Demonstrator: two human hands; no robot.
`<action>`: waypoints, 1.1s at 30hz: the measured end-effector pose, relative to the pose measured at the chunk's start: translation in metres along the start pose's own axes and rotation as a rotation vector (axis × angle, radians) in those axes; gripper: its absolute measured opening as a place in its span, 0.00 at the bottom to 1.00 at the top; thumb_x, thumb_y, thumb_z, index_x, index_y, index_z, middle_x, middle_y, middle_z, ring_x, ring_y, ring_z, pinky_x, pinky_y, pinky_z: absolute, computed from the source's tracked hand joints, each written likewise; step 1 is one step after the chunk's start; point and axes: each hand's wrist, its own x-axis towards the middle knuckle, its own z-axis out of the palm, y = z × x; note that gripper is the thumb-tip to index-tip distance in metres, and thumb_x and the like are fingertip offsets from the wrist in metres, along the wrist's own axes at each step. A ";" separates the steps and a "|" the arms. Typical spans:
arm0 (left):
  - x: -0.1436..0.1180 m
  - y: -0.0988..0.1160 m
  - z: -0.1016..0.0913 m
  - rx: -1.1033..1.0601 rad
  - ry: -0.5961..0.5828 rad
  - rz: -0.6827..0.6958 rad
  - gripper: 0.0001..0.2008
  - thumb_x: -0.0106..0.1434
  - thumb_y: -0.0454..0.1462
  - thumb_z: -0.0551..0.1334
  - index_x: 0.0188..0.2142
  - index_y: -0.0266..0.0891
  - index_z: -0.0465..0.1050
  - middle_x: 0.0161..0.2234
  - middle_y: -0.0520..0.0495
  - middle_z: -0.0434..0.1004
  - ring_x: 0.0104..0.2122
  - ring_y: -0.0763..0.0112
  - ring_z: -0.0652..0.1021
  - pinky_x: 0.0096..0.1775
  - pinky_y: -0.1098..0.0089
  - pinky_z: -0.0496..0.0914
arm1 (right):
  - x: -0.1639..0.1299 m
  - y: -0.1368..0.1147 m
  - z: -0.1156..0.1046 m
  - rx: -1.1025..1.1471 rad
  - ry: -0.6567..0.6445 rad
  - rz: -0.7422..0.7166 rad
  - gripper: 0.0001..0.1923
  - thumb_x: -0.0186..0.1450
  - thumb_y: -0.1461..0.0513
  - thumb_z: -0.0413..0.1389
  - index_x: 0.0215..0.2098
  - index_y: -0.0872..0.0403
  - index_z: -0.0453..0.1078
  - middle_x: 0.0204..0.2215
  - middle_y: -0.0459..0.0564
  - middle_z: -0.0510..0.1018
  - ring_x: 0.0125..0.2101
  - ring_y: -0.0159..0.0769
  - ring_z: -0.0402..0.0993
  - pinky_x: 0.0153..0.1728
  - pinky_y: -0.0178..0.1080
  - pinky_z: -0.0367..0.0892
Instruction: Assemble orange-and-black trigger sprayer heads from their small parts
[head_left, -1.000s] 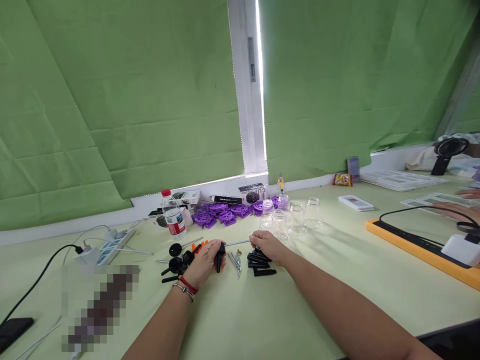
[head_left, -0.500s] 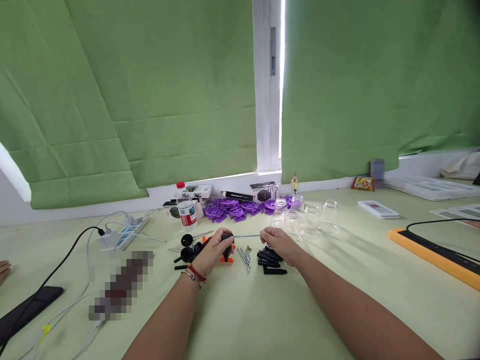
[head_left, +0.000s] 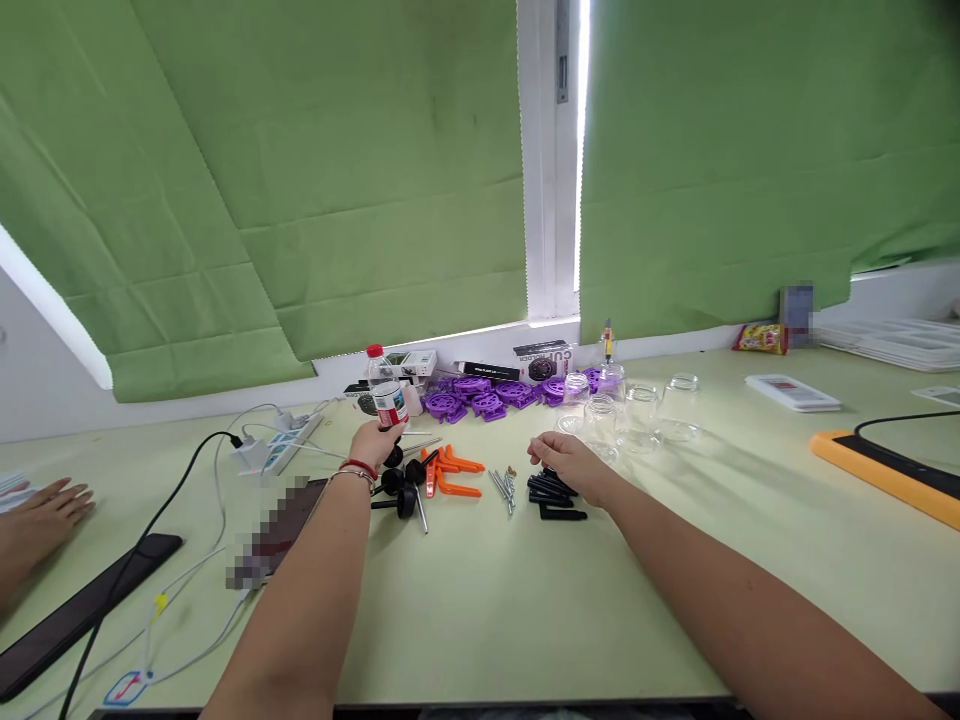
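Observation:
My left hand (head_left: 371, 446) is closed at the far side of the black round-headed parts (head_left: 405, 500), just in front of a red-capped water bottle (head_left: 390, 400). A dark head shows by its thumb and a thin metal rod sticks out to the right; most of its fingers are hidden. My right hand (head_left: 568, 462) hovers over or rests on the black sticks (head_left: 559, 514), which one I cannot tell. Its fingers are curled and nothing shows in them. Between the hands lie orange clamp-like pieces (head_left: 459, 489) and several metal screws (head_left: 503, 487).
Purple plastic pieces (head_left: 487, 403) and boxes (head_left: 544, 362) line the window side. Clear glass jars (head_left: 641, 420) stand behind my right hand. A power strip (head_left: 292, 443), cables and a dark phone-like slab (head_left: 90, 610) lie left. Another person's hand (head_left: 49, 520) rests at the left edge.
My hands have parted: my left hand has carried the black-headed rod left to the pile, uncovering the orange pieces. My right hand has released the rod's end. The view has shifted.

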 end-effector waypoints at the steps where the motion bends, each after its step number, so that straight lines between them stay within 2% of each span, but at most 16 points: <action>1: 0.001 -0.004 0.005 0.037 0.000 0.006 0.18 0.51 0.49 0.61 0.29 0.36 0.74 0.31 0.40 0.78 0.33 0.58 0.76 0.31 0.68 0.64 | 0.000 0.000 0.000 0.003 -0.002 0.000 0.20 0.61 0.47 0.50 0.31 0.55 0.69 0.30 0.50 0.75 0.31 0.35 0.65 0.35 0.39 0.60; 6: 0.003 -0.011 0.017 0.196 -0.012 0.039 0.20 0.53 0.50 0.60 0.36 0.36 0.74 0.37 0.38 0.79 0.38 0.56 0.77 0.33 0.68 0.64 | 0.001 0.002 0.000 -0.004 -0.014 -0.001 0.20 0.61 0.47 0.49 0.30 0.55 0.69 0.30 0.50 0.75 0.31 0.35 0.65 0.35 0.39 0.60; 13: -0.012 0.005 0.004 0.401 -0.016 0.110 0.28 0.54 0.54 0.57 0.44 0.34 0.72 0.45 0.32 0.75 0.46 0.49 0.73 0.41 0.63 0.64 | 0.001 0.002 -0.001 -0.006 -0.014 -0.010 0.21 0.61 0.46 0.49 0.30 0.55 0.69 0.30 0.49 0.75 0.32 0.35 0.66 0.35 0.37 0.61; 15: -0.021 0.014 0.000 0.474 -0.028 0.184 0.29 0.55 0.52 0.57 0.47 0.33 0.69 0.49 0.30 0.72 0.50 0.47 0.70 0.45 0.61 0.63 | 0.001 0.002 -0.001 -0.018 -0.012 -0.019 0.21 0.61 0.46 0.49 0.29 0.55 0.69 0.30 0.49 0.75 0.32 0.34 0.67 0.35 0.37 0.61; 17: -0.031 0.024 -0.001 0.545 -0.120 0.306 0.26 0.55 0.48 0.57 0.49 0.34 0.68 0.50 0.32 0.70 0.50 0.50 0.70 0.45 0.62 0.63 | 0.002 0.004 -0.001 -0.042 -0.007 -0.032 0.21 0.62 0.46 0.48 0.29 0.55 0.69 0.29 0.49 0.75 0.30 0.34 0.67 0.33 0.36 0.61; 20: -0.044 0.033 0.003 0.572 -0.322 0.413 0.18 0.48 0.41 0.63 0.40 0.41 0.73 0.41 0.43 0.77 0.41 0.57 0.75 0.38 0.67 0.66 | 0.003 0.007 -0.001 -0.093 -0.002 -0.043 0.21 0.62 0.47 0.47 0.29 0.55 0.69 0.28 0.49 0.75 0.26 0.32 0.65 0.29 0.35 0.60; 22: -0.051 0.035 0.008 0.591 -0.405 0.448 0.13 0.43 0.36 0.64 0.32 0.42 0.73 0.34 0.46 0.78 0.35 0.58 0.76 0.36 0.67 0.65 | 0.004 0.009 -0.001 -0.147 0.003 -0.049 0.19 0.62 0.48 0.48 0.29 0.55 0.69 0.28 0.48 0.75 0.24 0.30 0.63 0.27 0.35 0.59; 27: -0.057 0.036 0.009 0.601 -0.412 0.485 0.07 0.43 0.32 0.61 0.26 0.40 0.69 0.29 0.45 0.76 0.34 0.57 0.75 0.35 0.65 0.63 | 0.005 0.011 0.001 -0.379 0.041 -0.115 0.12 0.61 0.56 0.51 0.30 0.54 0.71 0.26 0.47 0.74 0.26 0.32 0.66 0.29 0.35 0.60; 31: -0.055 0.039 -0.004 0.541 -0.392 0.490 0.09 0.44 0.36 0.62 0.28 0.39 0.67 0.31 0.46 0.74 0.32 0.61 0.74 0.31 0.69 0.62 | 0.007 0.005 0.007 -0.564 0.034 -0.154 0.09 0.59 0.60 0.53 0.31 0.52 0.75 0.29 0.47 0.78 0.31 0.35 0.69 0.34 0.36 0.61; 33: -0.057 0.044 -0.012 0.423 -0.364 0.474 0.13 0.45 0.40 0.64 0.30 0.39 0.66 0.31 0.48 0.73 0.31 0.64 0.72 0.28 0.71 0.62 | 0.010 0.000 0.012 -0.617 0.021 -0.146 0.09 0.59 0.61 0.53 0.31 0.51 0.76 0.31 0.47 0.79 0.33 0.35 0.71 0.36 0.36 0.60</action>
